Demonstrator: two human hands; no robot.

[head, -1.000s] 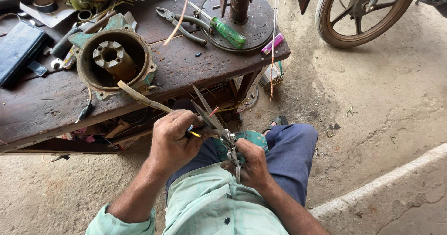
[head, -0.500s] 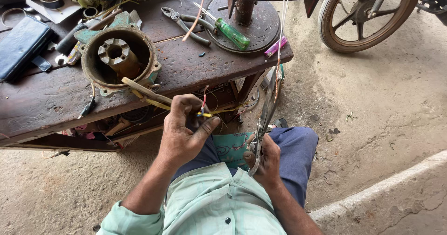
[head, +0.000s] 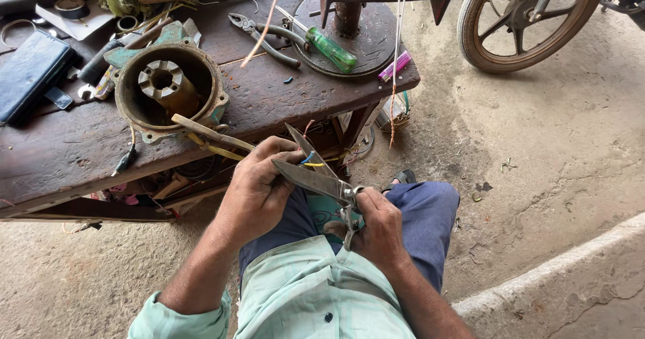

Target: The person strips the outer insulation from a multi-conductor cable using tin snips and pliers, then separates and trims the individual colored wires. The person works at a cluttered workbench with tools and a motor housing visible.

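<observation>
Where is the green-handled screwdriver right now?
The green-handled screwdriver lies on the round metal base at the bench's far right, beside the pliers.

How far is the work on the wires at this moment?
Done: the round motor housing lies open on the bench. In hand: the left hand pinches thin coloured wires between the open blades of the scissors, which the right hand grips. Left: no cut wire end shows yet.

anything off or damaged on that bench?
Mostly clutter. The round motor housing overhangs the front edge of the worn wooden bench, its wires trailing down to the left hand. The right hand holds open scissors at those wires. Nothing spilled.
</observation>
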